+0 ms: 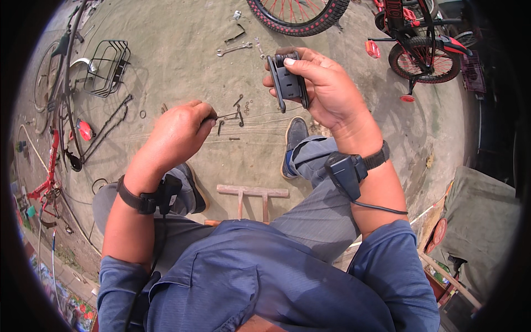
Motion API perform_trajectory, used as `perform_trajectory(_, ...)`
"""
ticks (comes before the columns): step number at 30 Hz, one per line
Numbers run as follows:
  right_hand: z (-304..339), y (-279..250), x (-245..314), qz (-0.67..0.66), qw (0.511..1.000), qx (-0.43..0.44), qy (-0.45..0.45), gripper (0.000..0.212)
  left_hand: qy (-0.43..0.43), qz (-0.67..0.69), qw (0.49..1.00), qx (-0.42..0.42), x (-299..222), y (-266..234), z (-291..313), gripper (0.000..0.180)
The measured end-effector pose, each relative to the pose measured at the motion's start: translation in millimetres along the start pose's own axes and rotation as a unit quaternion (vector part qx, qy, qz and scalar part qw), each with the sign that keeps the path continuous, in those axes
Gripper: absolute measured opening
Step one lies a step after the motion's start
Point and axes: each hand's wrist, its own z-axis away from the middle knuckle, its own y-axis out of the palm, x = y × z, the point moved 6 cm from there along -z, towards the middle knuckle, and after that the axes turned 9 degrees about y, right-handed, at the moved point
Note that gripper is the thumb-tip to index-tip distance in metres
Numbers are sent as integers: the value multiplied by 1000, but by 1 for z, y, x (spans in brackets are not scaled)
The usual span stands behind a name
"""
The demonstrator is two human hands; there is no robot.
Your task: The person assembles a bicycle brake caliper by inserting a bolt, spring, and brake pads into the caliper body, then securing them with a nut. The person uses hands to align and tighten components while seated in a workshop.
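Note:
My right hand (334, 91) is raised at upper centre, its fingers and thumb closed around a black slotted part (289, 83) with two long side plates and a dark coil at its top. The thumb presses near that coil. To the left, my left hand (180, 130) is closed, knuckles up, above the floor. A thin-shafted tool (225, 115) sticks out of its fingers toward the right; the handle is mostly hidden. Just beyond its tip lie dark bolts (240, 117) and several small washers (248, 105) on the ground.
Wrenches (234, 49) and a black bracket (235, 34) lie farther off. A bicycle wheel (298, 27) and a red-black bicycle (423, 55) stand at the far right. On the left are a wire basket (108, 67), a chain (108, 128) and a red frame (51, 166). A wooden stool (253, 191) is between my legs.

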Motion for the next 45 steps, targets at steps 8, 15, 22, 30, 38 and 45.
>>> perform_trajectory(8, -1, 0, -7, -94, 995, 21, 18, 18, -48, -107, 945, 304, 64, 139, 42, 19)
perform_trajectory(15, 1, 1, -6, -46, 999, 14, 18, 25, -55, -77, 970, 224, 56, 131, 35, 37)
perform_trajectory(22, 13, 8, -10, -58, 997, 38, 22, 28, 70, 21, 969, -238, -48, 8, -7, 60)
perform_trajectory(30, 35, 14, -14, -80, 992, 92, 27, 24, 203, -88, 938, -266, -131, -17, -21, 48)
perform_trajectory(38, 62, 6, -9, -92, 980, 158, 74, 47, 125, 23, 959, -255, -153, -15, -23, 38)
perform_trajectory(45, 65, -2, 5, 165, 981, 82, -62, 65, 27, 402, 883, -241, -114, -14, -37, 36)
